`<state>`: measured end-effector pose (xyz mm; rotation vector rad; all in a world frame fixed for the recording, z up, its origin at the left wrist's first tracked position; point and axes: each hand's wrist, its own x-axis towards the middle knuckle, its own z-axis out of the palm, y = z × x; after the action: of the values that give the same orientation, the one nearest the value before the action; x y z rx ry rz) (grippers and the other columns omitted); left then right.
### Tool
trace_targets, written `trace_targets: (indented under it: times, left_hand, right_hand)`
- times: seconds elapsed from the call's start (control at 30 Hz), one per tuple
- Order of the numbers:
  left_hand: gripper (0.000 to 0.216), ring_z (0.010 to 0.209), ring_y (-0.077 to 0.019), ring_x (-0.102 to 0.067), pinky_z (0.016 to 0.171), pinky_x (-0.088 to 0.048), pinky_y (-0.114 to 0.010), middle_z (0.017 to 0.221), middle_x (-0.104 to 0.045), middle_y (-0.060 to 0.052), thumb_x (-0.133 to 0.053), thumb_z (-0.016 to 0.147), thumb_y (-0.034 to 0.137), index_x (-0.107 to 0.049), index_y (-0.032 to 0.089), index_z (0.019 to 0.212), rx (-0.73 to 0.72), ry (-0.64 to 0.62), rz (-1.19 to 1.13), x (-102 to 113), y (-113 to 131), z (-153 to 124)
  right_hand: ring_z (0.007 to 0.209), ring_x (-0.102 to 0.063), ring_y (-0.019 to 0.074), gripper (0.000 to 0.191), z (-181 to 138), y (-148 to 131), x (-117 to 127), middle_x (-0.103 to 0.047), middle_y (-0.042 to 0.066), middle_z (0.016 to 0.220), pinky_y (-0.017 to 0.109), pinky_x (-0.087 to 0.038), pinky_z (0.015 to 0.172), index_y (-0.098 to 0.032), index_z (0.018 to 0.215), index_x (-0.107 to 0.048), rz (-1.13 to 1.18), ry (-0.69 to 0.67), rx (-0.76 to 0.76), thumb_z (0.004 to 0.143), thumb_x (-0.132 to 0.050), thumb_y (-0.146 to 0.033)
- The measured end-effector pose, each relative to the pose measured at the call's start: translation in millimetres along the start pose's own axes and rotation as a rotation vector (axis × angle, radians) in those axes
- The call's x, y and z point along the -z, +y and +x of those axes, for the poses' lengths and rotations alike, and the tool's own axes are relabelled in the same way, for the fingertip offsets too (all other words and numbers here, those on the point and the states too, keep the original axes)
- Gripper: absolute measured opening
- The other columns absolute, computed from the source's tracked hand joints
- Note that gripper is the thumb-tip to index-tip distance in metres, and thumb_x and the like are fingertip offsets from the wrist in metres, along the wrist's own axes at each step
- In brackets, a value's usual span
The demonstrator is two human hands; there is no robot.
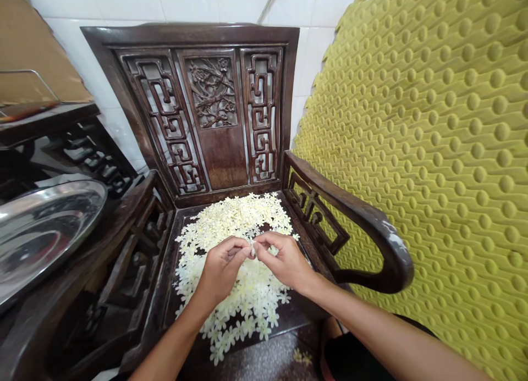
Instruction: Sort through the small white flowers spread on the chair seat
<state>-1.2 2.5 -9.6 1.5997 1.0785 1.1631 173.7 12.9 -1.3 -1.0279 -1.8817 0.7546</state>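
Bare forearms [371, 320] come up from 6 o'clock, and the left hand [220, 268] and right hand [284, 263] sit close together, fingertips [246, 251] pinching one small white blossom [252, 248] between them — just above a heap of loose blossoms [235, 293] on the seat of a dark carved wooden chair [223, 161]. A steel tray [45, 232] shines at 9 o'clock — a yellow-green studded foam pad [433, 150] at 3 o'clock.
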Motion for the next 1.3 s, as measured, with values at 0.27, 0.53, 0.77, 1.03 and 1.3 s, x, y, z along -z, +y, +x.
trace_targets:
  times: [0.27,0.53,0.77,1.03,1.3]
  left_hand:
    - [0.012,0.081,-0.0177,-0.067,0.08,-0.052,-0.03,0.081,-0.07,-0.003,-0.062,0.087,0.027,-0.065,0.017,0.081,0.111,0.008,-0.171,0,2,2]
    - [0.013,0.075,-0.0175,-0.069,0.072,-0.055,-0.029,0.074,-0.069,-0.002,-0.07,0.078,0.028,-0.062,0.017,0.079,0.168,0.234,-0.139,4,-6,4]
    - [0.012,0.075,-0.0155,-0.068,0.072,-0.055,-0.026,0.079,-0.07,-0.002,-0.072,0.076,0.025,-0.064,0.016,0.08,0.17,0.243,-0.123,2,-7,4]
    - [0.014,0.073,-0.0145,-0.065,0.07,-0.055,-0.025,0.083,-0.067,-0.003,-0.072,0.077,0.029,-0.07,0.016,0.082,0.079,0.173,-0.034,-4,1,0]
    - [0.009,0.078,-0.0152,-0.065,0.071,-0.054,-0.025,0.086,-0.066,-0.004,-0.068,0.08,0.026,-0.071,0.017,0.083,-0.008,0.171,0.072,-4,-1,-2]
  right_hand:
    - [0.069,-0.061,0.0138,0.021,2,5,-4,-0.066,0.0,0.074,0.024,-0.045,0.067,-0.018,0.08,-0.065,0.127,0.038,-0.065,0.094,-0.052,-0.025]
    - [0.066,-0.058,0.0146,0.025,6,20,4,-0.059,0.0,0.068,0.025,-0.045,0.064,-0.018,0.079,-0.06,0.129,0.12,-0.137,0.095,-0.051,-0.034]
    - [0.069,-0.058,0.0148,0.024,3,12,-1,-0.06,0.0,0.072,0.026,-0.044,0.069,-0.018,0.085,-0.064,0.074,0.071,-0.077,0.097,-0.049,-0.032]
    - [0.072,-0.059,0.0161,0.022,0,9,-2,-0.064,0.002,0.075,0.027,-0.044,0.07,-0.019,0.085,-0.065,0.012,0.049,-0.001,0.097,-0.05,-0.029]
    - [0.08,-0.062,0.0184,0.018,-2,4,-2,-0.07,0.004,0.085,0.031,-0.043,0.076,-0.021,0.092,-0.067,-0.131,0.024,0.091,0.097,-0.051,-0.024]
